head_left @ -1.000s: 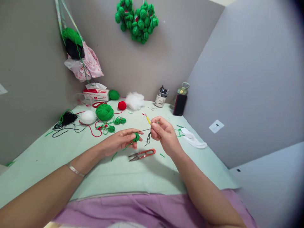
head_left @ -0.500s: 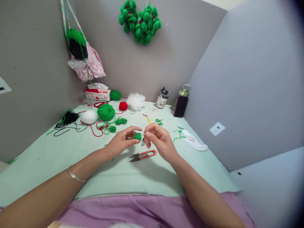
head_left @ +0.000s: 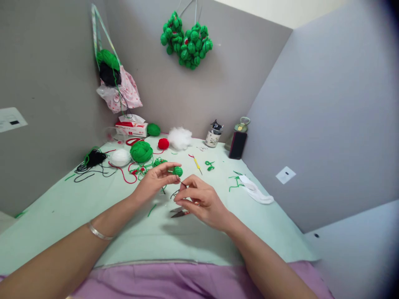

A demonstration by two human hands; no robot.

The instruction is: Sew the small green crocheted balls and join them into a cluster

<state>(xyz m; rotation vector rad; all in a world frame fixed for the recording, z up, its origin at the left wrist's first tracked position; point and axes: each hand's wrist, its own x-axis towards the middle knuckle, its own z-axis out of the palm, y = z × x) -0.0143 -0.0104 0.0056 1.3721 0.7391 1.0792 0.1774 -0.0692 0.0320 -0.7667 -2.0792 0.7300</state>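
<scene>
My left hand (head_left: 156, 178) is closed on a small green crocheted ball (head_left: 178, 171), pinched between thumb and fingers. A strand of black yarn (head_left: 182, 182) runs from the ball to my right hand (head_left: 201, 201), which pinches it just right of and below the ball. Whether a needle is also in those fingers I cannot tell. Orange-handled thread snips (head_left: 178, 214) lie on the cloth, their handles partly covered by my right hand. Beyond the hands rests a yellow-handled crochet hook (head_left: 196, 162), close to a small green crocheted piece (head_left: 210, 165).
Yarn balls in green (head_left: 141, 152), white (head_left: 120, 158) and red (head_left: 163, 143) sit at the back left, beside black yarn (head_left: 95, 157). White stuffing (head_left: 180, 138), a pen jar (head_left: 212, 137) and a phone (head_left: 237, 145) stand along the back. A white strip (head_left: 256, 192) lies right.
My right hand has moved down and left, drawing black yarn away from the ball. My left hand has raised the ball slightly. The camera view has tilted up a little.
</scene>
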